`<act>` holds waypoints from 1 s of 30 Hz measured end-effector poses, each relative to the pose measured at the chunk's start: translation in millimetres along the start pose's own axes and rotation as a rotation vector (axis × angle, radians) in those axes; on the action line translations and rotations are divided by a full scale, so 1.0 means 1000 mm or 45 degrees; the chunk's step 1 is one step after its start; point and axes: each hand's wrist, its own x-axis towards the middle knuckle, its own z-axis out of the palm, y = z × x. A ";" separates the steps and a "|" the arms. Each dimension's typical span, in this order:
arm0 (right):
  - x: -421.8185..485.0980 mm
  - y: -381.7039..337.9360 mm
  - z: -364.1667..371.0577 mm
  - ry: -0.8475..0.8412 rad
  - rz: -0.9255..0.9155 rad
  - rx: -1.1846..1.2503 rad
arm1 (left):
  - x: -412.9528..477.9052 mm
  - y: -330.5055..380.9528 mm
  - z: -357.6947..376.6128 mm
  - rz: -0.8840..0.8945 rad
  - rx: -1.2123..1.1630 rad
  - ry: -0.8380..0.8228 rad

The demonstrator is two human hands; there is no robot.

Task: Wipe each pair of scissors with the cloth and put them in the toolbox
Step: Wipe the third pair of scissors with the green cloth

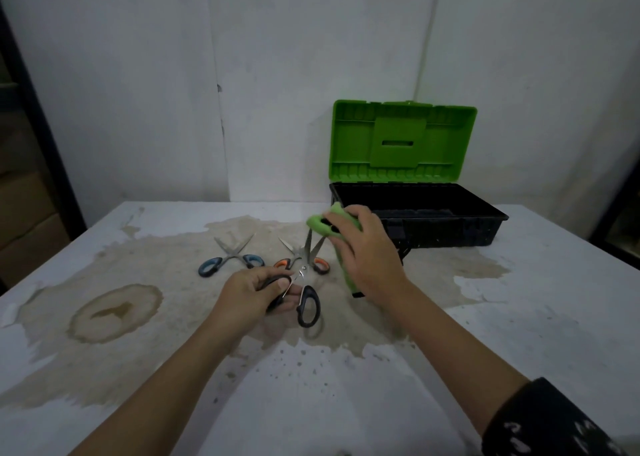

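A ring-shaped brown stain (116, 311) marks the left of the white bench (519, 317). To its right, blue-handled scissors (232, 255) lie on the bench with their blades spread and pointing away. Just beside them lie orange-handled scissors (320, 266), also spread.

In front of these, the left hand (252, 292) holds black-handled scissors (308, 292). Its fingers (282, 284) are curled around one handle loop and the other loop hangs free. The blades are parted and angle away toward the toolbox.

The right hand (367, 258) grasps a green cloth (322, 225), its fingers wrapped over the cloth at the blade tips. The rest of the cloth trails down beneath the palm.

Behind that hand, at the bench's far right, stands the black toolbox (450, 233) with its green lid (401, 143) raised upright. A dark patterned sleeve (540, 421) covers the right forearm.
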 end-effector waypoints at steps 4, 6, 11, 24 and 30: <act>-0.016 -0.012 0.005 -0.134 -0.120 -0.013 | 0.002 0.004 0.005 0.016 -0.010 -0.042; -0.011 -0.003 0.009 -0.150 -0.047 0.014 | -0.001 0.004 0.009 0.021 -0.001 -0.068; 0.010 0.014 0.000 -0.013 0.194 0.030 | -0.001 0.000 0.010 -0.007 -0.002 -0.027; 0.005 0.023 0.003 -0.171 0.221 -0.064 | -0.003 -0.004 0.012 -0.073 -0.005 -0.049; -0.014 0.036 -0.022 -0.190 0.314 -0.170 | 0.007 0.000 0.014 -0.106 -0.041 -0.030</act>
